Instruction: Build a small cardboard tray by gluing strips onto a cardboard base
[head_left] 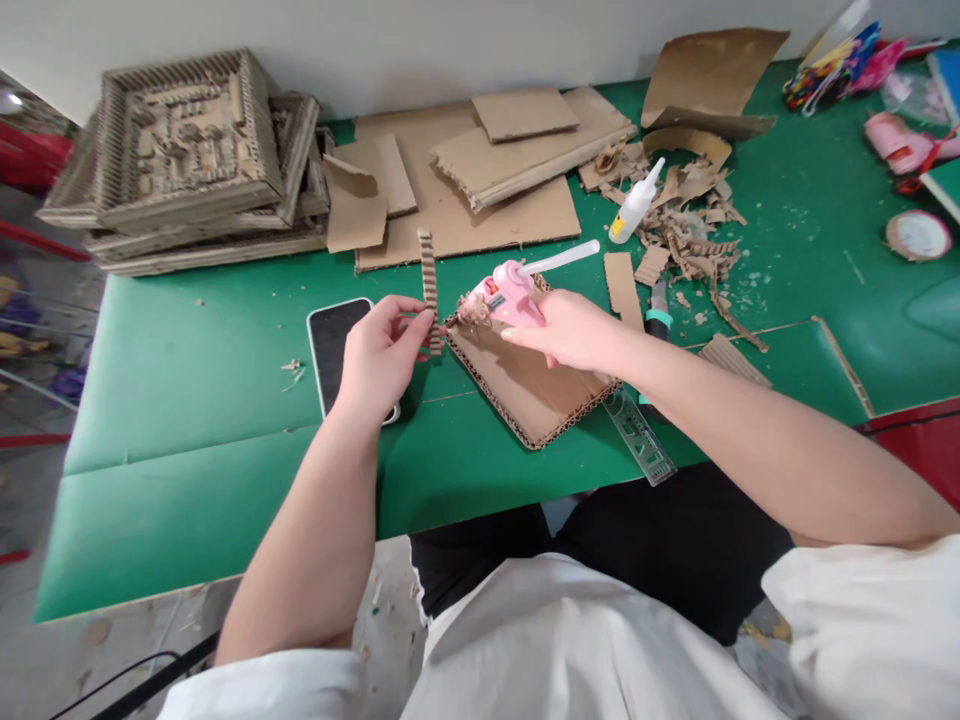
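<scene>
My left hand (382,355) pinches a narrow corrugated cardboard strip (428,275) and holds it upright above the green table. My right hand (574,330) grips a pink hot glue gun (512,293) with a white glue stick out the back; its nozzle points left at the strip's lower end. Under both lies a flat cardboard square (525,385) edged with corrugated trim. A black phone (334,340) lies partly under my left hand.
Stacked cardboard frames (187,150) stand at the back left, loose cardboard sheets (480,170) at the back middle. A white glue bottle (636,202), cardboard scraps (690,240), a utility knife (658,310) and a clear ruler (639,435) lie to the right. Tape roll (918,235) sits far right.
</scene>
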